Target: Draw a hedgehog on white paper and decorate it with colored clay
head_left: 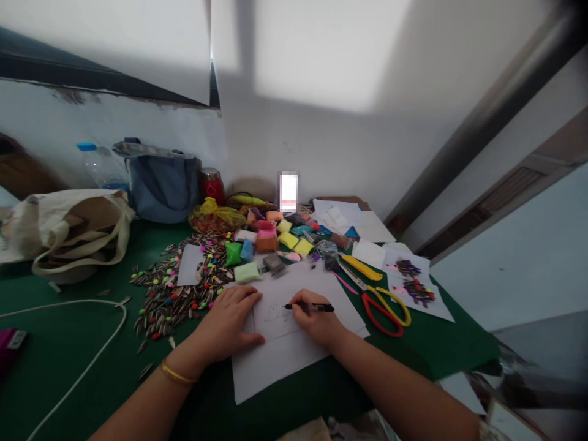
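Two hands: one left hand, one right hand. One pen, one drawing, one pair of scissors, one yellow tool, one bracelet, one bottle, one red flask. Two bags: one blue bag, one cream bag. Packets overlap, so probably more than a dozen.

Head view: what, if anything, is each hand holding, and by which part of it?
The right hand holds the black pen near its writing tip. The left hand grips nothing; it rests spread on the white paper.
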### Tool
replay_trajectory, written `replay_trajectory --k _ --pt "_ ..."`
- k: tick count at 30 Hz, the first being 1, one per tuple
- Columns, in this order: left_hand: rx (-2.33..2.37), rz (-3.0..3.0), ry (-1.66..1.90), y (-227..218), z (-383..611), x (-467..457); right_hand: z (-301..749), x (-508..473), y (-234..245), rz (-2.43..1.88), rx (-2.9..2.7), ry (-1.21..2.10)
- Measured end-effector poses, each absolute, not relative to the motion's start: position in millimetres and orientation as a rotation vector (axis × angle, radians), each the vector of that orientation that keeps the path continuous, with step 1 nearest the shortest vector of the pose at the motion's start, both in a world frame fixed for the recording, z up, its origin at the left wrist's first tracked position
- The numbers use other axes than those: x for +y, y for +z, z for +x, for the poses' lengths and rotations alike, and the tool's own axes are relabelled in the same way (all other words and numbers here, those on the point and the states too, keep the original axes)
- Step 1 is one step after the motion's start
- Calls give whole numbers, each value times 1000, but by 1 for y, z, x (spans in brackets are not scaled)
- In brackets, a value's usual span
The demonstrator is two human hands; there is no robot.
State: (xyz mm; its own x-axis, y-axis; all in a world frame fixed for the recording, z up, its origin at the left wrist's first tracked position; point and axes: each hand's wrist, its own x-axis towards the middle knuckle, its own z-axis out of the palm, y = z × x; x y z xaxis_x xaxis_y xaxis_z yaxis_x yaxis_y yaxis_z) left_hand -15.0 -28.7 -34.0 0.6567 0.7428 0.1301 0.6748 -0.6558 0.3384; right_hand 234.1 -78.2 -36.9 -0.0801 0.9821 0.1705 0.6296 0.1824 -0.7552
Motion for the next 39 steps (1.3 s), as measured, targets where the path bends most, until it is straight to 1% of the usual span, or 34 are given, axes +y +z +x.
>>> replay_trajectory --k 15,22,29,39 --pt "1141 2597 383 -35 -15 -28 235 -75 -39 -1461 -1754 691" --pt "1132 2602 386 -36 -16 -27 234 -75 -38 -1526 -1775 685" --pt "1129 2600 388 -38 -16 -26 234 -73 -42 -1446 -1764 729" --pt "1135 2606 397 -36 -15 -27 235 -73 -38 -1478 -1729 731"
